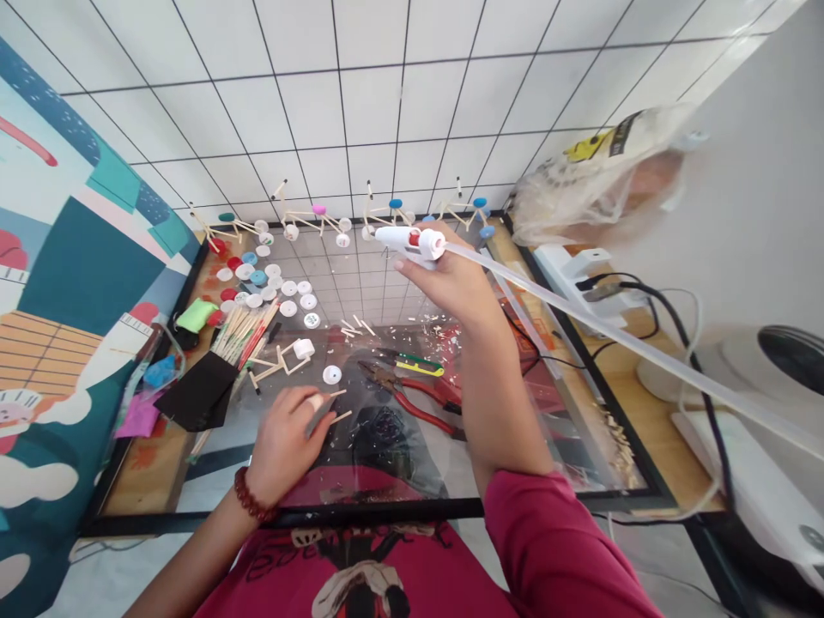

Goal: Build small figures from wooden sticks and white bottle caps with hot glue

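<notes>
My right hand (pixel 451 275) is wrapped round a white hot glue gun (pixel 408 243), raised over the far part of the glass tabletop with its nozzle to the left. A long translucent glue stick (pixel 579 305) trails from its back end. Low over the near left of the glass, my left hand (pixel 289 438) pinches a thin wooden stick (pixel 336 394). Something whitish shows at its fingers, too small to name. Just beyond lies a white bottle cap (pixel 332 375). A small stick frame (pixel 283 365) with a white cap (pixel 303 348) stands near that hand.
Several stick-and-cap bicycle models (pixel 315 215) line the tiled wall. Loose caps (pixel 257 277), matchsticks (pixel 248 335) and black card (pixel 198 390) lie left. Red-handled pliers (pixel 418 403) and a green-yellow cutter (pixel 418 365) lie centrally. A power strip (pixel 572 279) with cables stands right.
</notes>
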`<state>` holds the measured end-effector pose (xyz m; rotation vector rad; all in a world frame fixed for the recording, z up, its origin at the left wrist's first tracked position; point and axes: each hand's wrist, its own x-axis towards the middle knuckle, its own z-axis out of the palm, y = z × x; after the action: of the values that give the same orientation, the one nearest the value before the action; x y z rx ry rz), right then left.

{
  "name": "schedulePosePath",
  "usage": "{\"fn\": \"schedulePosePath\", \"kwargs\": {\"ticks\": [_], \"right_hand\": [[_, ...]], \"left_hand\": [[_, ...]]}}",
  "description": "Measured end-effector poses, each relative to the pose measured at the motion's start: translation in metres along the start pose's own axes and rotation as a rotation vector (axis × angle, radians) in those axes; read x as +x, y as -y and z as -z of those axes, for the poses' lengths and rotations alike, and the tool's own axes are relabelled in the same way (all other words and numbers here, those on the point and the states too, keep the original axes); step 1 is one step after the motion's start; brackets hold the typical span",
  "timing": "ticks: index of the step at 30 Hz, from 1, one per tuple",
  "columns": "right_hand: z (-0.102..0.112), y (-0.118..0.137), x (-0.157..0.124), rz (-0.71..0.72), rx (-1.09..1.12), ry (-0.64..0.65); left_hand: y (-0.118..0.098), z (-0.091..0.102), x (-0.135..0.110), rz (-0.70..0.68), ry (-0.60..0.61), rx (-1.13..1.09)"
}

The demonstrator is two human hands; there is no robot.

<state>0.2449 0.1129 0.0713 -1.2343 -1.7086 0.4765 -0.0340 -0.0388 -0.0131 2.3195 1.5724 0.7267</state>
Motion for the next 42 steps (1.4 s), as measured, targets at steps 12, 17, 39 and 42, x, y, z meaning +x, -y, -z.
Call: {"fn": "schedulePosePath", "kwargs": {"ticks": [12, 17, 39, 42], "right_hand": [[0.000, 0.002, -0.001, 0.039, 0.012, -0.037], [0.002, 0.005, -0.002, 0.027, 0.008, -0.034], [0.002, 0.002, -0.001, 0.057, -0.038, -0.035], [0.003, 0.002, -0.002, 0.071, -0.022, -0.035]], "left_hand": [[-0.001, -0.004, 0.007, 0.049, -0.046, 0.034], [0.006, -0.017, 0.024, 0.140, -0.029, -0.078], [0.012, -0.005, 0.013, -0.042, -0.091, 0.189], [0.006, 0.003, 0.004, -0.121, -0.094, 0.324]]}}
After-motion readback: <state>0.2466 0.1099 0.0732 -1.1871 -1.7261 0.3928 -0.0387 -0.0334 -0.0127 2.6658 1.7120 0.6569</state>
